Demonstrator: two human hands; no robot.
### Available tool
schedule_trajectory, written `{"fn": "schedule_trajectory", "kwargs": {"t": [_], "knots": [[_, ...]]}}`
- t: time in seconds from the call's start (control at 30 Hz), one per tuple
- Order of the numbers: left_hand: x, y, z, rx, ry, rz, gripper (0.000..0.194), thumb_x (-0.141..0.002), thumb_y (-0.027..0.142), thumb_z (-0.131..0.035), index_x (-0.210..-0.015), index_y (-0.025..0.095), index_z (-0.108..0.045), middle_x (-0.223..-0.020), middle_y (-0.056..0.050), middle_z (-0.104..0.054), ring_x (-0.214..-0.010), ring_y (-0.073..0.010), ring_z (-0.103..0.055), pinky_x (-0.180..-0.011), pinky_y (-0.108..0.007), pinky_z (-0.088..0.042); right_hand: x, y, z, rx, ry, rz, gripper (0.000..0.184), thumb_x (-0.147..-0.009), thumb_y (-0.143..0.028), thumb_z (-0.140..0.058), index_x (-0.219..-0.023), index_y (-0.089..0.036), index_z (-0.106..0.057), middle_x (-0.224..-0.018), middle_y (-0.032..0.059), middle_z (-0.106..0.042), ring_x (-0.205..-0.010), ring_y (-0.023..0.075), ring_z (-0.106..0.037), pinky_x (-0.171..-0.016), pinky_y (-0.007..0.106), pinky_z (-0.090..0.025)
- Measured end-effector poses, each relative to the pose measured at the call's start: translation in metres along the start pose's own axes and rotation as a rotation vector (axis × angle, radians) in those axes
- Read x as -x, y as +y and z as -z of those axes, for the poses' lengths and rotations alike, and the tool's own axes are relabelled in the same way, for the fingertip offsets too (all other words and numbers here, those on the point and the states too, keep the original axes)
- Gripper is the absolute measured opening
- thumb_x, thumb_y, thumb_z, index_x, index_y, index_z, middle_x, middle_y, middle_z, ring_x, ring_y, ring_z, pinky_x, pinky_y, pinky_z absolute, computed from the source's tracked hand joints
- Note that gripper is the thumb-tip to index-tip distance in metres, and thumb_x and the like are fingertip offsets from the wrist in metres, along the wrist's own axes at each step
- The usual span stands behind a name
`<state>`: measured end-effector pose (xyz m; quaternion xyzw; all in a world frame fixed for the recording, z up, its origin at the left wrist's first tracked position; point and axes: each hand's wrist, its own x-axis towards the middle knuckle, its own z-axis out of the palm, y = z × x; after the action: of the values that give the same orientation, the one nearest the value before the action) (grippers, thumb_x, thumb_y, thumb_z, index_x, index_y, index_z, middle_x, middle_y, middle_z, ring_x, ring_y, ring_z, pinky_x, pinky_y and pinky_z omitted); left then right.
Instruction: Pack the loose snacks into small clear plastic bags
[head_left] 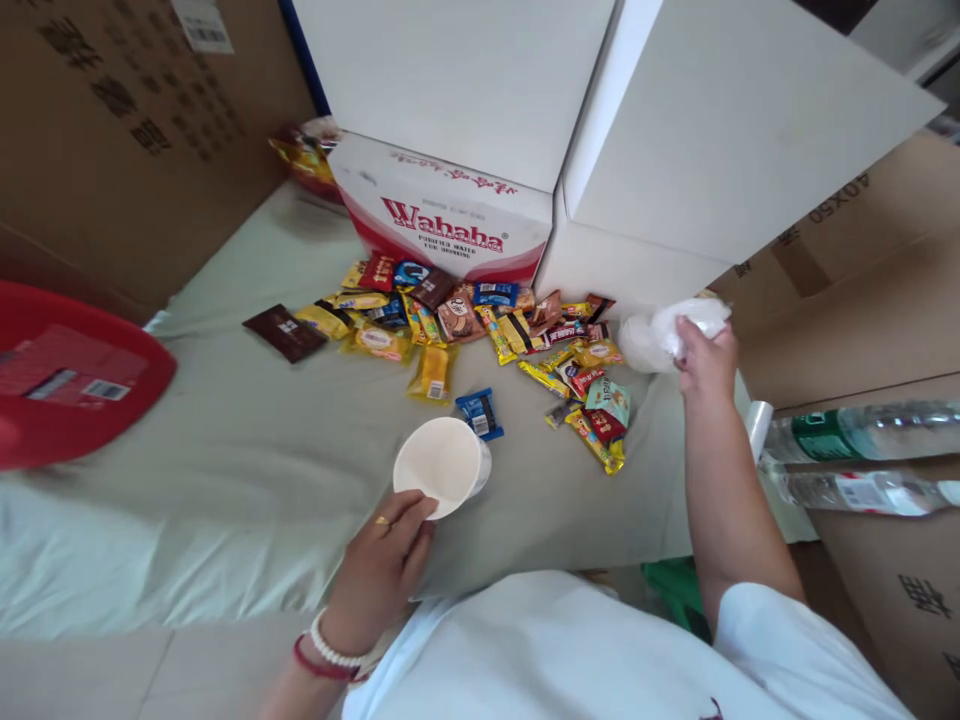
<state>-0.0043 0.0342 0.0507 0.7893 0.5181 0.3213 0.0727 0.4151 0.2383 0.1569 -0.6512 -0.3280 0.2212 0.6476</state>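
Fingers of the left hand (386,555) pinch a smooth round paper cup's (442,465) rim; the right hand's (705,355) grip crinkly, translucent plastic (656,335).

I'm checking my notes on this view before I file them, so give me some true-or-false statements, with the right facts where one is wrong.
1. The left hand holds a white cup at its rim. True.
2. Wrapped snacks fill the white cup. False: none shows inside it; they lie spread on the cloth.
3. The Wahaha box stands behind the wrapped snacks. True.
4. The right hand grips the Wahaha box. False: it grips crumpled white plastic.
5. A white beaded bracelet is on the left wrist. True.
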Motion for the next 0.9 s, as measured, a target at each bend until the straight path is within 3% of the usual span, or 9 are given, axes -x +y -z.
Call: {"fn": "schedule_trajectory", "kwargs": {"t": [0.13,0.33,0.47,0.53,0.63,0.67,0.77,0.83,0.9], "knots": [[-0.004,0.013,0.006,0.007,0.001,0.029,0.019,-0.097,0.018,-0.051,-0.108,0.024,-0.065,-0.105,-0.006,-0.072,-0.09,-0.017,-0.073,-0.079,-0.026,-0.059,-0.046,0.013,0.003,0.061,0.005,-0.154,0.041,-0.065,-0.026,-0.08,-0.097,-0.02,-0.055,-0.075,-0.0058,-0.059,-0.049,0.0068,-0.045,-0.035,0.014,-0.019],[-0.008,0.026,0.011,0.037,0.011,0.003,0.018,-0.097,0.017,-0.051,-0.108,0.024,-0.064,-0.102,-0.006,-0.072,-0.088,-0.0167,-0.074,-0.078,-0.025,-0.059,-0.033,0.008,-0.039,0.305,-0.333,-0.076,0.07,-0.065,-0.04,-0.089,-0.123,-0.017,-0.059,-0.104,0.0091,-0.068,-0.081,0.0187,-0.064,-0.054,0.024,-0.051],[-0.022,0.044,0.018,0.166,-0.06,0.03,0.017,-0.098,0.017,-0.051,-0.111,0.023,-0.061,-0.097,-0.005,-0.071,-0.075,-0.0139,-0.07,-0.067,-0.023,-0.057,0.004,-0.023,-0.032,0.575,-0.401,0.292,0.09,-0.072,-0.045,-0.087,-0.148,-0.017,-0.048,-0.139,0.0193,-0.056,-0.117,0.0287,-0.062,-0.091,0.039,-0.058],[-0.033,0.057,0.022,0.289,-0.151,0.023,0.013,-0.098,0.017,-0.051,-0.104,0.023,-0.061,-0.091,-0.003,-0.07,-0.068,-0.0122,-0.066,-0.063,-0.022,-0.055,0.051,-0.039,-0.011,0.562,-0.736,0.454,0.073,-0.086,-0.051,-0.075,-0.149,-0.024,-0.049,-0.139,0.0149,-0.058,-0.12,0.0281,-0.063,-0.096,0.042,-0.056],[-0.048,0.076,0.021,0.447,-0.276,-0.063,0.014,-0.098,0.014,-0.049,-0.095,0.023,-0.059,-0.085,-0.002,-0.069,-0.07,-0.0117,-0.066,-0.065,-0.021,-0.055,0.136,-0.045,0.028,0.462,-1.513,0.701,0.058,-0.092,-0.052,-0.07,-0.141,-0.025,-0.059,-0.141,0.0126,-0.06,-0.127,0.0257,-0.06,-0.102,0.04,-0.054],[-0.051,0.081,0.019,0.473,-0.285,-0.095,0.016,-0.097,0.012,-0.049,-0.099,0.024,-0.06,-0.088,-0.003,-0.07,-0.074,-0.0122,-0.068,-0.068,-0.021,-0.056,0.158,-0.043,0.042,0.487,-1.591,0.72,0.042,-0.098,-0.044,-0.064,-0.134,-0.022,-0.063,-0.134,0.0131,-0.065,-0.12,0.0229,-0.064,-0.1,0.037,-0.054],[-0.05,0.085,0.011,0.476,-0.22,-0.132,0.034,-0.097,0.014,-0.052,-0.127,0.027,-0.057,-0.118,-0.011,-0.071,-0.099,-0.0177,-0.073,-0.081,-0.026,-0.061,0.178,-0.031,0.09,0.582,-1.427,0.62,0.023,-0.105,-0.028,-0.051,-0.109,-0.019,-0.071,-0.102,0.0091,-0.073,-0.095,0.0175,-0.068,-0.087,0.03,-0.055],[-0.042,0.077,0.008,0.449,-0.16,-0.08,0.046,-0.096,0.017,-0.054,-0.141,0.029,-0.051,-0.133,-0.015,-0.066,-0.112,-0.0216,-0.071,-0.085,-0.03,-0.063,0.15,-0.025,0.125,0.679,-1.099,0.519,0.02,-0.103,-0.032,-0.053,-0.106,-0.02,-0.07,-0.095,0.007,-0.072,-0.086,0.0179,-0.068,-0.077,0.029,-0.055],[-0.031,0.063,0.007,0.419,-0.129,0.018,0.04,-0.096,0.019,-0.055,-0.135,0.03,-0.056,-0.128,-0.012,-0.068,-0.105,-0.0202,-0.073,-0.081,-0.029,-0.063,0.096,-0.021,0.153,0.864,-0.7,0.432,0.02,-0.098,-0.039,-0.061,-0.101,-0.022,-0.071,-0.083,0.0037,-0.07,-0.07,0.018,-0.063,-0.063,0.028,-0.05]]}}
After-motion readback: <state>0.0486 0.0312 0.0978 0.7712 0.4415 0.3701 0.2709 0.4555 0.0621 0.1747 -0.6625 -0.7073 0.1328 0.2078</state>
